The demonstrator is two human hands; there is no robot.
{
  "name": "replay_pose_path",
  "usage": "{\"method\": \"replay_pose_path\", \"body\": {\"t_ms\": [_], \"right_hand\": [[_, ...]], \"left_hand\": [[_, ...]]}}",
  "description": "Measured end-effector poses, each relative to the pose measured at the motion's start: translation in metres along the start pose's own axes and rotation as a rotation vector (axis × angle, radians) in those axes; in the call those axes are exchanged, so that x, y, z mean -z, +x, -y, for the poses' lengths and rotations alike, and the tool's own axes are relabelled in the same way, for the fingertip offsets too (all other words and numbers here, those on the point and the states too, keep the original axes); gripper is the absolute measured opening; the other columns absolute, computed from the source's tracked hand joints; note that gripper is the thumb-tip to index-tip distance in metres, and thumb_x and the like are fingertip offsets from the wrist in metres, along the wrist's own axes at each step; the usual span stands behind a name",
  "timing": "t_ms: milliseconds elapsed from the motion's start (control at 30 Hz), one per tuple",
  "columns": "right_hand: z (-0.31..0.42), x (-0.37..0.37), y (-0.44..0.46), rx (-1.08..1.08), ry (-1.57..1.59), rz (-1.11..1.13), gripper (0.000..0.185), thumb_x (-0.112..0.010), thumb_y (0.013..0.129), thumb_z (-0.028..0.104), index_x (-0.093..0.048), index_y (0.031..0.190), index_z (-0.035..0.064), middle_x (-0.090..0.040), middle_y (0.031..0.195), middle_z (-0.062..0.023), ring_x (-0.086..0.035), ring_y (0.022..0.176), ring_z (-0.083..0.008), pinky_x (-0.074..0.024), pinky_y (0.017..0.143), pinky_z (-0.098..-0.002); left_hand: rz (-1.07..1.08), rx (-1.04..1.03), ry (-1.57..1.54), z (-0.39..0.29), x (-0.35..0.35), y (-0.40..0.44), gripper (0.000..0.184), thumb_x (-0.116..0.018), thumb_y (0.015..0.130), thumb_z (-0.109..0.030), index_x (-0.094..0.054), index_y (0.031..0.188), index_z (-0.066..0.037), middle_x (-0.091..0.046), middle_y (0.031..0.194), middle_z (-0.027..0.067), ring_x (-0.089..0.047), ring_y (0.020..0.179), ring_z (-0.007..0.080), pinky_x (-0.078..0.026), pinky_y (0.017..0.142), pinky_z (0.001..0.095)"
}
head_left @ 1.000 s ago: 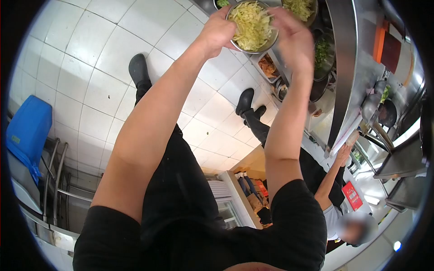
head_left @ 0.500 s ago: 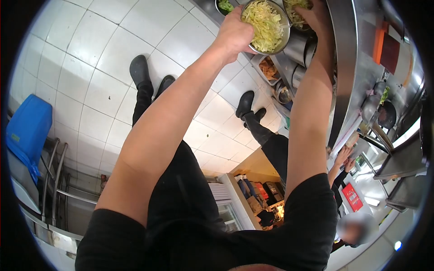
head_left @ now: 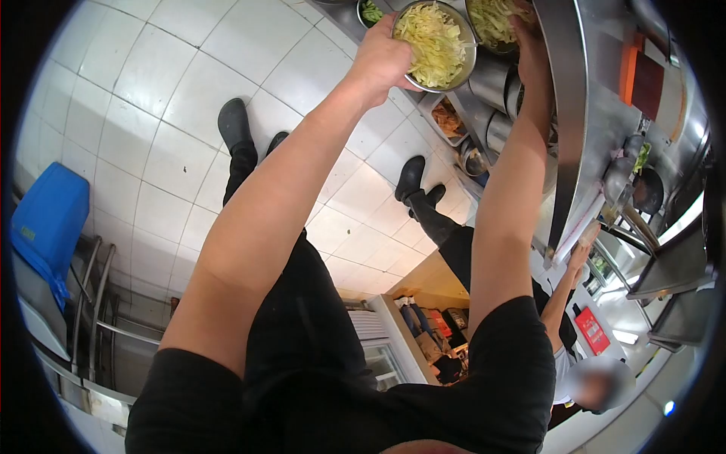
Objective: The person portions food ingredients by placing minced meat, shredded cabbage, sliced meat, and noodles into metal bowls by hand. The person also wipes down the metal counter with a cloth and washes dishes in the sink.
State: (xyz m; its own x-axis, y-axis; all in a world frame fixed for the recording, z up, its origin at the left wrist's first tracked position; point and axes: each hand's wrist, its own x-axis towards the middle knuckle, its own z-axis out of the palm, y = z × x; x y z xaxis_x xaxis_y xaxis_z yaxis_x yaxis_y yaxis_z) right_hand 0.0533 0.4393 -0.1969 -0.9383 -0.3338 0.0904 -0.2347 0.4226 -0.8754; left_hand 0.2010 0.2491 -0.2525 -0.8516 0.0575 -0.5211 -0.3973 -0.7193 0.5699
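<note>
My left hand grips the rim of a round metal bowl at the top centre. Shredded pale-green cabbage fills the bowl. To its right, a second metal container holds more shredded cabbage, and my right hand reaches over its right side. The fingers of that hand are partly hidden at the cabbage, so their grip cannot be made out.
Under the metal shelf edge stand metal pots and a tray of orange-brown food. A small bowl of greens is at the top. A co-worker's arm shows at right. A blue bin stands left.
From over the held bowl, my right hand has moved right to the second container. My left hand and its bowl have shifted slightly right overall. The co-worker's arms have moved.
</note>
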Motion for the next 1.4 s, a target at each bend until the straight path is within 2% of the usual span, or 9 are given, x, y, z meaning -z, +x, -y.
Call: {"method": "replay_pose_path", "body": {"t_ms": [200,267,333,533,767,867,967,1100,1400], "right_hand": [[0.039,-0.023,-0.049,-0.165,-0.231,0.052,0.03,-0.071,0.094,0.01,-0.071,0.124,0.0119,-0.06,0.137,-0.0063,-0.063,0.111,-0.0181,-0.0497,0.096,-0.0328],[0.028,-0.042,-0.067,0.14,-0.725,0.321,0.034,-0.069,0.093,0.007,-0.07,0.127,0.011,-0.065,0.131,-0.0069,-0.066,0.109,-0.0214,-0.0514,0.094,-0.0333],[0.029,-0.044,-0.071,0.066,-0.656,0.234,0.035,-0.067,0.092,0.009,-0.07,0.127,0.0143,-0.066,0.129,-0.0087,-0.064,0.114,-0.0271,-0.0502,0.098,-0.036],[0.021,-0.057,-0.078,0.068,-0.779,0.242,0.028,-0.059,0.091,0.005,-0.074,0.114,0.0102,-0.069,0.118,-0.0133,-0.066,0.108,-0.0337,-0.053,0.094,-0.0397],[0.013,-0.059,-0.07,0.121,-0.722,0.288,0.023,-0.059,0.092,0.008,-0.075,0.109,0.0092,-0.071,0.115,-0.0095,-0.068,0.104,-0.0314,-0.0538,0.092,-0.0391],[0.045,-0.039,-0.059,-0.056,-0.647,0.125,0.02,-0.066,0.093,0.011,-0.076,0.111,0.008,-0.075,0.111,-0.006,-0.072,0.099,-0.0219,-0.0536,0.089,-0.031],[0.036,-0.008,-0.019,-0.033,-0.643,-0.069,0.024,-0.068,0.092,0.014,-0.073,0.115,0.0081,-0.072,0.116,-0.008,-0.071,0.1,-0.0232,-0.0535,0.09,-0.0322],[-0.014,0.016,0.023,-0.009,-0.68,-0.037,0.03,-0.07,0.091,0.018,-0.07,0.12,0.0082,-0.068,0.122,-0.0107,-0.07,0.102,-0.025,-0.0533,0.091,-0.0338],[-0.063,0.145,-0.068,-0.185,-0.856,-0.41,0.048,-0.074,0.088,0.026,-0.063,0.131,0.0083,-0.058,0.137,-0.0167,-0.068,0.107,-0.029,-0.053,0.094,-0.0374]], "left_hand": [[-0.013,0.013,0.003,-0.004,0.002,0.001,0.062,-0.044,0.086,0.009,-0.034,0.147,0.004,-0.059,0.131,0.0224,-0.069,0.108,0.0347,-0.067,0.075,0.0459],[0.0,0.027,0.002,-0.008,0.003,0.001,0.064,-0.043,0.085,0.01,-0.034,0.148,0.003,-0.059,0.13,0.0223,-0.069,0.108,0.0349,-0.067,0.074,0.0456],[0.021,-0.031,-0.062,-0.012,0.002,0.004,0.046,-0.053,0.091,0.007,-0.054,0.136,-0.002,-0.069,0.117,0.0131,-0.071,0.097,0.0235,-0.063,0.069,0.038],[-0.01,-0.221,-0.087,0.003,0.008,0.009,0.046,-0.053,0.088,0.009,-0.057,0.133,0.001,-0.069,0.119,0.0126,-0.068,0.104,0.0222,-0.058,0.086,0.0345],[-0.045,-0.151,0.031,-0.002,0.0,0.01,0.049,-0.048,0.086,0.014,-0.056,0.133,0.002,-0.069,0.12,0.0134,-0.066,0.107,0.0217,-0.054,0.093,0.0311],[-0.117,-0.162,-0.057,0.002,0.004,0.014,0.052,-0.046,0.084,0.014,-0.055,0.134,0.003,-0.069,0.119,0.014,-0.066,0.108,0.023,-0.056,0.091,0.0322],[-0.062,-0.084,0.019,0.005,0.012,0.018,0.055,-0.042,0.083,0.013,-0.052,0.137,0.003,-0.069,0.12,0.0154,-0.069,0.104,0.025,-0.059,0.084,0.0354],[-0.044,-0.021,0.053,0.01,0.02,0.023,0.056,-0.041,0.083,0.014,-0.05,0.137,0.001,-0.068,0.119,0.016,-0.072,0.094,0.0288,-0.064,0.071,0.0403],[-0.18,-0.088,0.037,0.017,0.023,0.023,0.055,-0.041,0.082,0.018,-0.052,0.133,0.001,-0.068,0.119,0.0183,-0.073,0.093,0.0303,-0.064,0.062,0.0392]]}}
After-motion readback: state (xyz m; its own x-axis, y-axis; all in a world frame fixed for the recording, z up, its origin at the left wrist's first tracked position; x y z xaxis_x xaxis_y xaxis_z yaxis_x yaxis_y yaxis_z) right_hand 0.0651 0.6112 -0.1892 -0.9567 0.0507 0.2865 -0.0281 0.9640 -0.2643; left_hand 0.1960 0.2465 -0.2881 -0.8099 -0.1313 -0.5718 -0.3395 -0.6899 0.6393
